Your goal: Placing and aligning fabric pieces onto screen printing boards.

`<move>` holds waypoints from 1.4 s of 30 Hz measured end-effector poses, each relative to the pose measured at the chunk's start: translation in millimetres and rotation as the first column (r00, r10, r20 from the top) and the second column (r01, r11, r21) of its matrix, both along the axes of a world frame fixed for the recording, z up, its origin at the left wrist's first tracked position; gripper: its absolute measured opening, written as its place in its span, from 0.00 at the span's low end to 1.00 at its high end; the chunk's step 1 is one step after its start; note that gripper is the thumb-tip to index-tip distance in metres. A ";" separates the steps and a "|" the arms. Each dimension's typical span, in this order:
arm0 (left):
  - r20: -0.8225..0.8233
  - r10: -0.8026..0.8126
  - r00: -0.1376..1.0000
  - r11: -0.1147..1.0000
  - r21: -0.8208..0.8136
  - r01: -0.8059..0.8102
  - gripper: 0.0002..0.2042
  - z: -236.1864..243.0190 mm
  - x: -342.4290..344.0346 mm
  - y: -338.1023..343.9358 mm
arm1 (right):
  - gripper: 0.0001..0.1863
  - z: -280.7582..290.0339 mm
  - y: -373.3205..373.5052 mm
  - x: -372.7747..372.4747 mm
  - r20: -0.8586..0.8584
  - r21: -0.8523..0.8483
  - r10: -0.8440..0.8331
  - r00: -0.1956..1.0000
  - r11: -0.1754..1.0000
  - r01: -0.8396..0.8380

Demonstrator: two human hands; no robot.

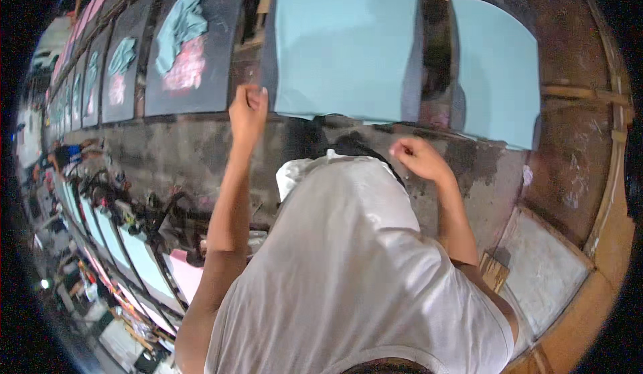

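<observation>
A light blue cloth panel (pixel 345 45) lies flat over a dark padded board in front of me, its near edge hanging slightly uneven. At the lower left corner of this board is my left hand (pixel 250 104), its fingers curled in and nothing visible in them. My right hand (pixel 420 158) hovers above the aisle floor, apart from the cloth's near right corner. Its fingers are bent and drawn together, with no object showing. On the board to the right, a second light blue cloth panel (pixel 499 72) is spread.
Dark boards (pixel 224 52) continue leftward, bearing crumpled blue-green cloths (pixel 179 29) and pink-white patches. A framed screen (pixel 546 267) leans at lower right by a brown wall. Behind me on the left stands another row of boards with blue panels (pixel 144 260). Another person (pixel 70 153) is far left.
</observation>
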State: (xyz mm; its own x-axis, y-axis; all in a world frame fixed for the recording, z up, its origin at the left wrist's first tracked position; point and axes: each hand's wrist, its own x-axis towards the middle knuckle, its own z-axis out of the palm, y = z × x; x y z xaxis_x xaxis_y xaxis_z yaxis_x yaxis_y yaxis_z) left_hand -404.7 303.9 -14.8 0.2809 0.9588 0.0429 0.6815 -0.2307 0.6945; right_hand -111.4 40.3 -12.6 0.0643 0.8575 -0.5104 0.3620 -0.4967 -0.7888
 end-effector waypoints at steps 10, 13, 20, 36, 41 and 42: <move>-0.433 -0.149 0.889 0.961 0.147 0.233 0.15 -33.9 60.8 59.0 | 0.12 -17.1 56.2 34.5 0.204 0.347 -0.641 0.740 0.754 0.558; -0.400 -0.197 0.895 0.963 0.091 0.252 0.13 -31.2 63.2 62.2 | 0.14 -17.0 81.6 44.5 0.299 0.377 -0.669 0.680 0.738 0.560; -0.144 -0.235 0.961 0.970 0.027 0.241 0.09 -29.1 65.4 70.9 | 0.20 -8.9 144.6 62.6 0.554 0.279 -0.579 0.598 0.806 0.522; 0.075 -0.173 0.982 0.982 0.091 0.166 0.09 -35.3 70.9 68.5 | 0.12 -32.4 157.1 79.0 0.560 0.369 -0.557 0.613 0.830 0.417; 0.017 -0.158 0.987 0.987 0.027 0.158 0.09 -31.1 74.5 73.0 | 0.11 -33.9 158.0 81.8 0.402 0.459 -0.658 0.636 0.747 0.482; 0.023 -0.170 0.985 0.985 0.022 0.169 0.09 -31.3 74.7 73.8 | 0.11 -36.4 157.2 84.6 0.410 0.457 -0.663 0.626 0.743 0.488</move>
